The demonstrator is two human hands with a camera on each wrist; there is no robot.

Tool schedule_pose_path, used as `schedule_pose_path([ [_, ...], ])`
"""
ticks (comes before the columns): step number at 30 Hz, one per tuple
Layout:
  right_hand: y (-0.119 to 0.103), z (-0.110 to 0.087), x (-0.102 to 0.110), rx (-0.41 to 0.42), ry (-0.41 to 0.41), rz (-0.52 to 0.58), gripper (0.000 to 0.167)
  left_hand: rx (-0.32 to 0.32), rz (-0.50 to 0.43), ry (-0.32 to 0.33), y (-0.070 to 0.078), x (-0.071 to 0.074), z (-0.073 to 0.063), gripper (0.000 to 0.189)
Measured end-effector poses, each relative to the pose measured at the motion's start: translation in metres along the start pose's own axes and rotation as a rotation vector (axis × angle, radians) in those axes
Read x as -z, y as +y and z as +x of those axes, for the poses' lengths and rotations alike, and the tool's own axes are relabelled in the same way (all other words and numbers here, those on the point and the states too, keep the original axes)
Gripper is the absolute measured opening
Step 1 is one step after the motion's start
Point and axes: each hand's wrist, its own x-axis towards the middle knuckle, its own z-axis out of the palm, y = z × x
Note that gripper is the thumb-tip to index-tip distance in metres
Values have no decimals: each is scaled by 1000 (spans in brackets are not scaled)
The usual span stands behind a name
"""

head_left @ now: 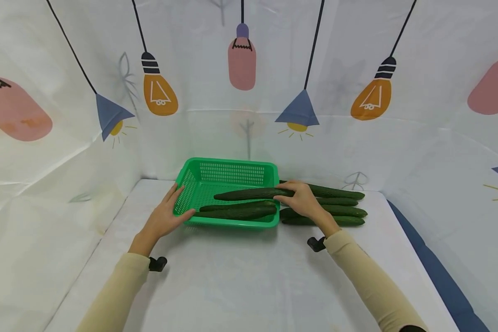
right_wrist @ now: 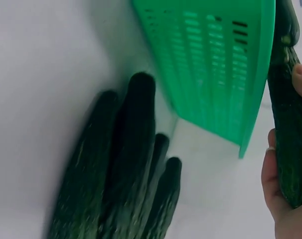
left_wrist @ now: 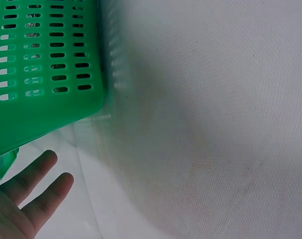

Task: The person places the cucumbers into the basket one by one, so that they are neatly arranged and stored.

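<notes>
My right hand (head_left: pixel 302 199) holds a long dark-green cucumber (head_left: pixel 249 193) between thumb and fingers, over the right rim of a green plastic basket (head_left: pixel 232 223). In the right wrist view, this cucumber (right_wrist: pixel 289 124) lies across the fingers, beside the basket's wall. Below it in the head view, two more cucumbers (head_left: pixel 236 212) lie side by side along the basket's front. At the basket's left front corner, my left hand (head_left: pixel 164 216) touches the rim, thumb and fingers spread. Two of its fingers (left_wrist: pixel 50 199) extend straight outside the basket in the left wrist view.
Several cucumbers (head_left: pixel 340 210) lie in a row on the white table (head_left: pixel 240 281), right of the basket and partly under my right forearm. Behind the table hangs a white sheet (head_left: pixel 199 129) printed with lamps. Blue cloth (head_left: pixel 435 267) shows beyond the right edge.
</notes>
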Motion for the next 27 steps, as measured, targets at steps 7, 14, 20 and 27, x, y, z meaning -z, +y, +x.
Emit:
schedule_pose_path([
  [7, -9, 11, -13, 10, -27, -18, 41, 3, 2, 0, 0, -3, 0, 94],
  [14, -14, 20, -24, 10, -57, -27, 43, 0, 6, 3, 0, -1, 0, 94],
  [20, -17, 24, -29, -4, -84, -51, 44, -4, 7, -4, 2, 0, 0, 93],
  [27, -22, 29, -34, -4, -94, -84, 42, -7, 16, 6, 1, -1, -2, 92],
])
